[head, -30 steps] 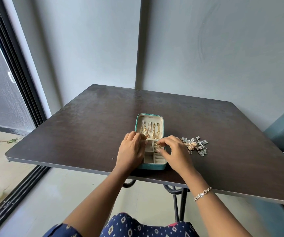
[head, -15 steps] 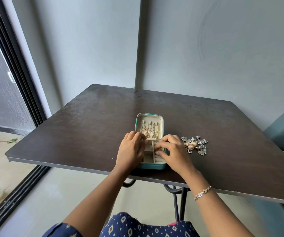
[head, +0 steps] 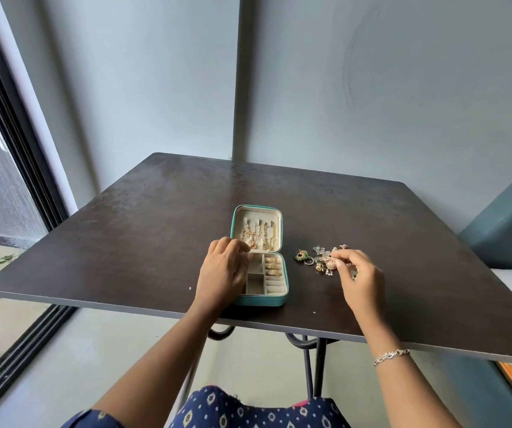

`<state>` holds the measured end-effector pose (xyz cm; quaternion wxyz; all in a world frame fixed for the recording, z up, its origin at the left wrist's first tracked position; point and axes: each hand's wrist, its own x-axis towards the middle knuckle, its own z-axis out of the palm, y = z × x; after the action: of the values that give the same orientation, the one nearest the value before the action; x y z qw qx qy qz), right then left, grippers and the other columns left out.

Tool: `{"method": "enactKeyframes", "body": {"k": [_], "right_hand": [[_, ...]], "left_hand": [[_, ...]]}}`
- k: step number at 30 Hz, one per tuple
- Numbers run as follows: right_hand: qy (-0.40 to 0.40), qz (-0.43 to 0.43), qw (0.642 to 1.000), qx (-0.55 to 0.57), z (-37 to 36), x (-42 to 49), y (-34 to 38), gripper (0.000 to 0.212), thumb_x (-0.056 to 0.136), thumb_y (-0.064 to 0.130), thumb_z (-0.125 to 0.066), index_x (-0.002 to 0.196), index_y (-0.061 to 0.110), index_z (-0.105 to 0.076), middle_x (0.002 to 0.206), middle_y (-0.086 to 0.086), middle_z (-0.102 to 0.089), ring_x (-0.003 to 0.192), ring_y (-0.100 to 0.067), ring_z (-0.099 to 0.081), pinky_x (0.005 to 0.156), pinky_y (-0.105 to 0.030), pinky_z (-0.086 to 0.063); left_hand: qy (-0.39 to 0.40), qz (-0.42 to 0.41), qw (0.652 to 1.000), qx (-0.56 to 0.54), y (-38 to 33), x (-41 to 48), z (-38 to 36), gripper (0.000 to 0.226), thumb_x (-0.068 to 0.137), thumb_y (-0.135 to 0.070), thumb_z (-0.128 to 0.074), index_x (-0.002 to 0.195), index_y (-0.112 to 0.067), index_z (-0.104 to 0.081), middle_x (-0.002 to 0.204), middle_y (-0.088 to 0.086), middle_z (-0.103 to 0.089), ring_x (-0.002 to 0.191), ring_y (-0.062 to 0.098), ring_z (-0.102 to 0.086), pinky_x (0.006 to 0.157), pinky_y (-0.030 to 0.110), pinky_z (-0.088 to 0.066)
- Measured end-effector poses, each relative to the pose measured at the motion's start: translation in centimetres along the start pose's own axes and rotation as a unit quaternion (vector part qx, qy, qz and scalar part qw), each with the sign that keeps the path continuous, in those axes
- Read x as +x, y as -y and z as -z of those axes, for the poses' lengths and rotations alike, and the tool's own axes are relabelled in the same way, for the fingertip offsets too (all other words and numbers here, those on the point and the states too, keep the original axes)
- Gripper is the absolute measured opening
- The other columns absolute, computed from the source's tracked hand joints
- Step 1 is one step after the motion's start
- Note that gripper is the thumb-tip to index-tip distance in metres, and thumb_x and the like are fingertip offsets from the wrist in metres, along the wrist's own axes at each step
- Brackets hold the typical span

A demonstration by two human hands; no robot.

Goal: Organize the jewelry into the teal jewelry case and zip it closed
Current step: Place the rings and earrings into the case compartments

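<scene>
The teal jewelry case lies open on the dark table, its lid laid back with gold chains hung inside. Gold rings fill the top slots of its cream ring rolls. My left hand rests on the case's left side, its fingers curled over the hinge area. To the right lies a pile of loose jewelry with a green and gold piece at its left end. My right hand is over the pile, and its fingertips pinch a small piece there.
The table's near edge runs just in front of the case. A grey wall stands behind, a dark sliding door frame at the left, and a teal seat at the right. Metal table legs show below.
My right hand has left the case's ring slots and moved right onto the loose jewelry pile. The left hand has stayed on the case.
</scene>
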<state>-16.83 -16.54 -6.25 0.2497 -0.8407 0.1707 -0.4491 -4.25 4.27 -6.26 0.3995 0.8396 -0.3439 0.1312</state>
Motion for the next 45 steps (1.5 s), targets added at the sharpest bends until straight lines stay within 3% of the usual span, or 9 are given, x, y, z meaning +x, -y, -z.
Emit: {"method": "enactKeyframes", "body": {"k": [6,11,15,19,25,29,35,41,45], "right_hand": [[-0.029,-0.082,0.996,-0.028,0.1,0.3,-1.5,0.025,0.077,-0.012,-0.055,0.079,0.008,-0.069,0.084,-0.008,-0.067,0.075,-0.027,-0.063,0.062,-0.018,-0.038],[0.053,-0.003,0.994,-0.096,-1.3,0.3,-1.6,0.036,0.071,-0.007,-0.041,0.083,0.006,-0.072,0.084,-0.011,-0.064,0.082,-0.033,-0.057,0.075,-0.022,-0.037],[0.085,0.017,0.986,-0.145,-1.7,0.2,-1.4,0.035,0.072,0.0,-0.044,0.09,0.009,-0.072,0.093,-0.013,-0.064,0.09,-0.036,-0.058,0.08,-0.043,-0.05],[0.076,0.034,0.984,-0.159,-1.8,0.6,-0.5,0.028,0.078,0.018,-0.047,0.087,0.013,-0.072,0.097,-0.012,-0.064,0.092,-0.032,-0.06,0.08,-0.041,-0.05],[0.058,-0.015,0.985,-0.159,-2.5,0.9,-0.6,0.024,0.064,0.031,-0.069,0.082,0.016,-0.073,0.099,-0.013,-0.063,0.1,-0.035,-0.059,0.083,-0.044,-0.047],[0.103,-0.018,0.977,-0.184,-3.0,1.2,-0.4,0.024,0.062,0.026,-0.081,0.082,0.016,-0.074,0.107,-0.013,-0.062,0.114,-0.036,-0.052,0.091,-0.048,-0.04],[0.118,-0.009,0.973,-0.196,-3.6,1.5,-0.1,0.016,0.061,0.022,-0.083,0.072,0.016,-0.073,0.107,-0.012,-0.063,0.114,-0.036,-0.052,0.093,-0.048,-0.038],[0.106,0.009,0.979,-0.172,-3.5,1.5,0.1,0.02,0.057,0.016,-0.083,0.067,0.017,-0.067,0.094,-0.004,-0.063,0.098,-0.028,-0.058,0.088,-0.042,-0.038],[0.101,0.032,0.984,-0.144,-3.4,1.6,0.3,0.023,0.052,0.015,-0.084,0.062,0.018,-0.065,0.087,0.0,-0.064,0.088,-0.026,-0.061,0.081,-0.026,-0.025]], "left_hand": [[-0.008,-0.002,1.0,-0.003,0.6,0.0,-0.2,0.053,0.083,-0.053,-0.031,0.096,-0.012,-0.061,0.1,0.004,-0.057,0.098,0.021,-0.048,0.074,0.028,-0.039],[-0.018,-0.005,1.0,-0.005,0.7,0.1,-0.4,0.053,0.082,-0.053,-0.03,0.094,-0.012,-0.061,0.097,0.004,-0.057,0.097,0.023,-0.048,0.073,0.029,-0.038],[-0.016,-0.004,1.0,-0.006,0.7,0.0,-0.3,0.053,0.081,-0.053,-0.029,0.094,-0.013,-0.061,0.097,0.003,-0.057,0.097,0.022,-0.048,0.072,0.029,-0.037],[-0.015,-0.004,1.0,-0.008,0.7,0.1,-0.3,0.053,0.082,-0.053,-0.03,0.093,-0.012,-0.061,0.097,0.004,-0.058,0.097,0.023,-0.049,0.072,0.03,-0.039],[-0.018,-0.005,1.0,-0.009,0.7,0.0,-0.4,0.053,0.082,-0.053,-0.029,0.093,-0.012,-0.062,0.095,0.004,-0.058,0.095,0.023,-0.05,0.072,0.029,-0.038],[-0.011,-0.006,1.0,-0.013,0.8,0.1,-0.4,0.053,0.082,-0.053,-0.029,0.093,-0.012,-0.061,0.096,0.004,-0.058,0.096,0.022,-0.05,0.072,0.03,-0.04],[-0.015,-0.005,1.0,-0.015,0.7,-0.1,-0.3,0.056,0.08,-0.055,-0.028,0.093,-0.012,-0.061,0.096,0.003,-0.057,0.095,0.019,-0.049,0.071,0.027,-0.035],[-0.007,-0.004,1.0,-0.018,0.6,0.0,-0.2,0.052,0.081,-0.054,-0.031,0.093,-0.013,-0.061,0.097,0.002,-0.057,0.096,0.018,-0.048,0.072,0.027,-0.036],[-0.017,0.001,1.0,-0.023,0.6,0.0,-0.4,0.025,0.083,-0.035,-0.054,0.092,-0.013,-0.061,0.097,0.001,-0.058,0.097,0.021,-0.049,0.072,0.029,-0.04]]}}
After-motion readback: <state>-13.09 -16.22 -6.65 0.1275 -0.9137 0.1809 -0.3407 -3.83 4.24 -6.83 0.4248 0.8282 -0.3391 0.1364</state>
